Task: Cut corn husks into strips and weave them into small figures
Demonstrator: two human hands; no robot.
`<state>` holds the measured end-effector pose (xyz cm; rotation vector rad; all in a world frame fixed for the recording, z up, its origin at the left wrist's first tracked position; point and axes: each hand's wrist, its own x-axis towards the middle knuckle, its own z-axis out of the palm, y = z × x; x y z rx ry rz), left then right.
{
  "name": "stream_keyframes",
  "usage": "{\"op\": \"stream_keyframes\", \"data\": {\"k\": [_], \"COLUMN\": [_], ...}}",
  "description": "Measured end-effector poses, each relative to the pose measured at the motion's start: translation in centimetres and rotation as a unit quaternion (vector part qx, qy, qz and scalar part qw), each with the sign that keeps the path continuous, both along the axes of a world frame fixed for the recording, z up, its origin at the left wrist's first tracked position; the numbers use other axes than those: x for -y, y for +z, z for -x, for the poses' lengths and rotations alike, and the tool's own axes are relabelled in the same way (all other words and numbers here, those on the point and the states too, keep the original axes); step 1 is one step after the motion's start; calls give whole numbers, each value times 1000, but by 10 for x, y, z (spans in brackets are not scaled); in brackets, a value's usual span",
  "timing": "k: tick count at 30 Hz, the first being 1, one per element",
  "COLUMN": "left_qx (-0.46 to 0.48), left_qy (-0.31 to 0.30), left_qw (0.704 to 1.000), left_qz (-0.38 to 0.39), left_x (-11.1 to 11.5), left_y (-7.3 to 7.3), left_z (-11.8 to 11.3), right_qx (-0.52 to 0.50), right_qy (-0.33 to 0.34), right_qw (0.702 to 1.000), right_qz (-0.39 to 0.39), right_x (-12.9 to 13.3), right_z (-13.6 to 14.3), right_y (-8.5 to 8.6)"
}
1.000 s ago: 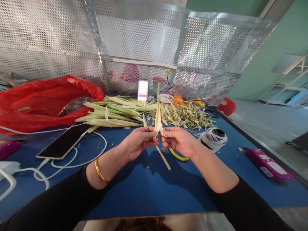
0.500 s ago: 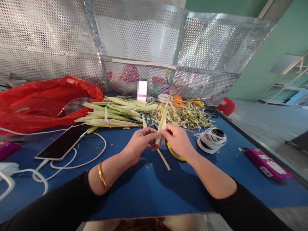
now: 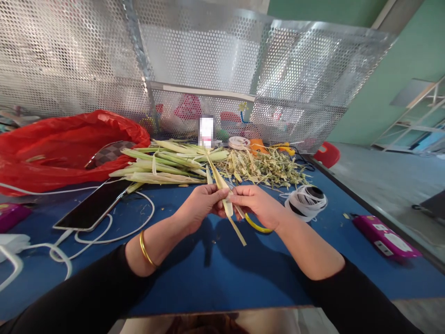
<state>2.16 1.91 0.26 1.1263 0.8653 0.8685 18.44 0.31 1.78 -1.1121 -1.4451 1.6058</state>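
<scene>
My left hand (image 3: 203,204) pinches a pale yellow-green husk strip (image 3: 217,176), whose long tip points up and to the left. My right hand (image 3: 253,202) is closed on the lower part of the same strip, close beside the left fingertips. A narrow strip (image 3: 238,232) slants down below the hands over the blue table (image 3: 222,283). Under my right hand lies a yellow ring-shaped object (image 3: 257,226), partly hidden. Behind the hands are a bundle of long green husks (image 3: 167,162) and a heap of small shredded pieces (image 3: 271,167).
A red plastic bag (image 3: 69,144) and a tablet (image 3: 92,206) with a white cable (image 3: 153,208) lie at the left. To the right are a white cord spool (image 3: 306,203) and a purple packet (image 3: 385,236). A perforated metal screen (image 3: 205,55) stands behind.
The husk strip has swung from upright to leaning left, its tip now over the green bundle. My right hand has shifted slightly right and down.
</scene>
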Motion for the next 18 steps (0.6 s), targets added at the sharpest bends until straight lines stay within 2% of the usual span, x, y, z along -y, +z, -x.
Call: {"op": "stream_keyframes", "data": {"k": [6,14,18], "left_qx": [-13,-15,-30], "left_qy": [-43,-76,-101], "left_qw": [999,997,994], "left_qz": [-2,16,9], "left_x": [-1,1,2], "left_y": [4,8,9], "left_z": [4,6,7], "right_qx": [-37,-38,-5], "right_qy": [29,64,23], "right_qw": [998,996,1000], "right_qz": [48,44,16], "right_x": [-1,-4,-3], "right_z": [-3,-9,-4], "right_y": [3,-2,-3]}}
